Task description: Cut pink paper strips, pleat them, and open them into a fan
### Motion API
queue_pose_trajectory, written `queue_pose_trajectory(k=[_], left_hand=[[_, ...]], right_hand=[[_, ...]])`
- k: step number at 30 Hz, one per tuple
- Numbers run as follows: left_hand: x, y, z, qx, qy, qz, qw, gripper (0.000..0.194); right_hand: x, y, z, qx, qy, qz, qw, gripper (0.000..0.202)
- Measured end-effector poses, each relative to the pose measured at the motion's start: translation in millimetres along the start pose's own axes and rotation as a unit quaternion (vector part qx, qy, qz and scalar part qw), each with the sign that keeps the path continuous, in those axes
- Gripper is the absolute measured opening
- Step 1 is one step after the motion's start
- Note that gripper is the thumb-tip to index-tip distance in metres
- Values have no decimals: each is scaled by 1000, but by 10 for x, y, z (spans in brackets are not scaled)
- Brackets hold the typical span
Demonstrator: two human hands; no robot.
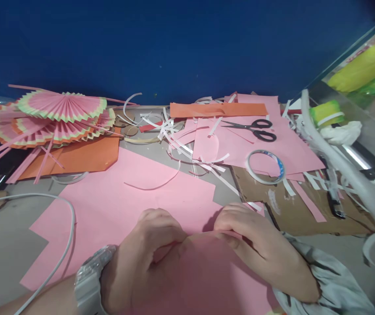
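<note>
A pink paper sheet (207, 275) lies close to me at the bottom centre, its far edge raised and pinched by both hands. My left hand (151, 249), with a pale watch (90, 278) on its wrist, is closed on the left part of that edge. On the right part, my right hand (253, 236) has thumb and fingers pressed together over the paper; a light patterned sleeve covers the forearm. Larger pink paper (125, 192) lies flat beyond and under the hands. A white cable (71, 236) curves over its left side.
Folded paper fans (65, 107) lie on orange paper (82, 157) at the back left. Black-handled scissors (260, 130) rest on pink sheets at the back right, near a tape roll (265, 167) and cardboard (286, 210). Paper strips (168, 127) are scattered behind.
</note>
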State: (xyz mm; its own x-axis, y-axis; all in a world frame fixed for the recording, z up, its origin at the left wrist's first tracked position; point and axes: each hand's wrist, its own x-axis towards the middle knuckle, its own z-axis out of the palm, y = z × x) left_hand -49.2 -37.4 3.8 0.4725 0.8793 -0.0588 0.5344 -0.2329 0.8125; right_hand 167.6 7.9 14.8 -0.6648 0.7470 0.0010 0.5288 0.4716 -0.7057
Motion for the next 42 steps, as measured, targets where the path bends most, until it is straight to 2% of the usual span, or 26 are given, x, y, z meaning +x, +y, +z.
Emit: queue_pose_trajectory(k=[10,14,19,26,29,32,34,36,38,39,40,42], left_hand=[[29,17,-5,-8,26,17,999,21],[18,2,-1,-40,26,21,999,22],[-4,-26,22,-64,57,25,996,21],[-5,-56,52,-69,90,31,993,17],[-45,-28,37,-62,143,20,988,15],[-127,8,31,-60,192,72,977,16],[-178,15,55,-60,214,144,964,16],[-204,3,105,-37,240,230,942,12],[-197,-24,170,28,233,298,925,8],[-182,-40,202,59,192,321,926,8],[-165,-58,233,81,171,316,930,10],[-133,-98,285,123,83,289,946,13]], right_hand=[[-49,79,-284,17,28,109,994,25],[-85,167,-411,1,66,134,989,24],[-123,285,-496,1,86,143,986,30],[-104,346,-533,-20,127,181,975,26],[-97,394,-564,-16,185,191,964,28],[-107,457,-554,5,259,221,940,30],[-99,480,-494,14,254,238,937,32],[-65,472,-394,-2,218,223,950,32],[-9,440,-279,-35,180,188,965,30],[21,420,-226,-54,155,167,972,29],[48,401,-178,-74,138,147,977,28],[88,370,-109,-128,140,102,976,27]])
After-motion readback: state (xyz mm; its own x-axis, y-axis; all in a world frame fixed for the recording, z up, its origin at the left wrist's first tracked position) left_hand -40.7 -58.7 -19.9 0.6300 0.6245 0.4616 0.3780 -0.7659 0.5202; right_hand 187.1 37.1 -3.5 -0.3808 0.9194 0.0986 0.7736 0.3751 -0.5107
